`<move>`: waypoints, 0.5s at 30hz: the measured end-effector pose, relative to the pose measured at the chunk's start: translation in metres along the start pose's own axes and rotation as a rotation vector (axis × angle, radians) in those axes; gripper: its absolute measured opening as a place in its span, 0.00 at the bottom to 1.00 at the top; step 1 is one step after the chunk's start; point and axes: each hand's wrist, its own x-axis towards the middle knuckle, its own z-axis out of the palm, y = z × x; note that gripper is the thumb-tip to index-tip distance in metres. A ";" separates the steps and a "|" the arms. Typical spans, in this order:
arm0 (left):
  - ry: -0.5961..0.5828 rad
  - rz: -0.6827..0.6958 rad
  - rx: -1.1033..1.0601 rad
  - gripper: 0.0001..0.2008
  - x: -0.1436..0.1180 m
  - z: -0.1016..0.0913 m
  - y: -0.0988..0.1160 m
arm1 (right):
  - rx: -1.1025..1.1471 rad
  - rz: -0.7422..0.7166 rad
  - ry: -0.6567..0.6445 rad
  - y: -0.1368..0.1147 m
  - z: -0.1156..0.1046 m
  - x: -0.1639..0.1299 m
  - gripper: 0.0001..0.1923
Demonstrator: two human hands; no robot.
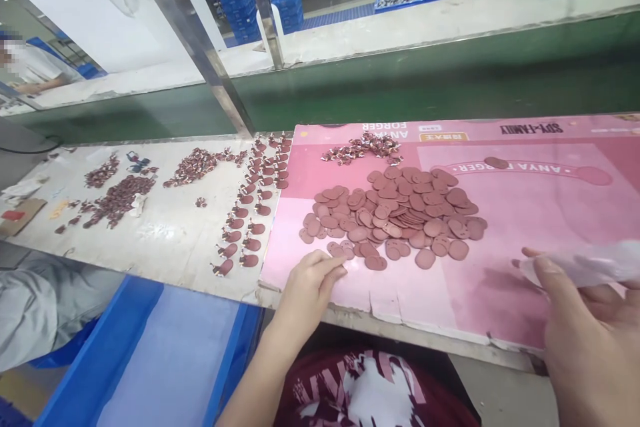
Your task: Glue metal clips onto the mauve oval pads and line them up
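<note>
The left hand (305,287) rests palm down on the pink printed cardboard sheet (525,213), its fingers loosely extended and closed on nothing, the fingertips touching the nearest flat brownish-pink oval pieces at the near edge of the heap of oval pieces (395,213). That heap spreads just beyond the fingertips, with nothing between. Farther past it lies a small cluster of red-and-white figure parts (363,147). To the left of this hand, off the sheet, two rows of assembled brown ovals (253,213) run along the worn white tabletop (170,227), with more loose piles beyond. The right hand (585,340) is raised well to the right, thumb and fingers pinching a crumpled clear plastic bag (585,263). A blue plastic crate (135,353) sits below the left forearm.
</note>
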 end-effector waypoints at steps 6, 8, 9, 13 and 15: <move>-0.137 0.045 0.014 0.21 -0.004 -0.008 -0.002 | 0.275 0.186 -0.153 -0.013 0.016 -0.012 0.20; -0.121 0.042 -0.009 0.22 -0.005 -0.009 -0.004 | 0.356 0.285 -0.249 -0.014 0.022 -0.019 0.21; -0.102 0.034 -0.043 0.22 -0.005 -0.009 -0.005 | 0.396 0.330 -0.301 -0.014 0.025 -0.023 0.21; -0.067 0.036 -0.232 0.14 -0.005 -0.008 -0.010 | 0.466 0.466 -0.430 -0.010 0.035 -0.037 0.22; -0.064 0.088 -0.190 0.09 -0.004 -0.007 -0.012 | 0.466 0.498 -0.444 -0.007 0.039 -0.041 0.22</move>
